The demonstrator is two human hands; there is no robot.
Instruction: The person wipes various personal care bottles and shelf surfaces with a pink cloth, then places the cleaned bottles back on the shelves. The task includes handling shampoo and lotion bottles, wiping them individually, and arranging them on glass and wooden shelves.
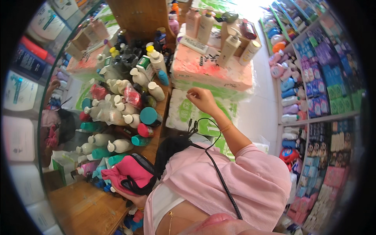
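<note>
My left hand (133,199), low at the left, supports a bundled pink cloth with black trim (138,173) from below. The bundle hides most of its fingers. Beside it, pump and capped bottles crowd a wooden shelf, among them a cream bottle (120,146) and a teal-lidded jar (151,115). My right hand (202,99) is raised over a plastic-wrapped tissue pack (179,113), fingers bent inward. No object shows in it, but I cannot tell whether something small is pinched there. A black cord (220,176) runs down across my pink top.
A pink printed carton (211,70) carries several bottles and a tube ahead. Glass or a mirror (55,117) at the left reflects the goods. Stocked shelves (308,120) line the right side, past a pale tiled floor (261,97). A bare wooden surface (85,205) lies lower left.
</note>
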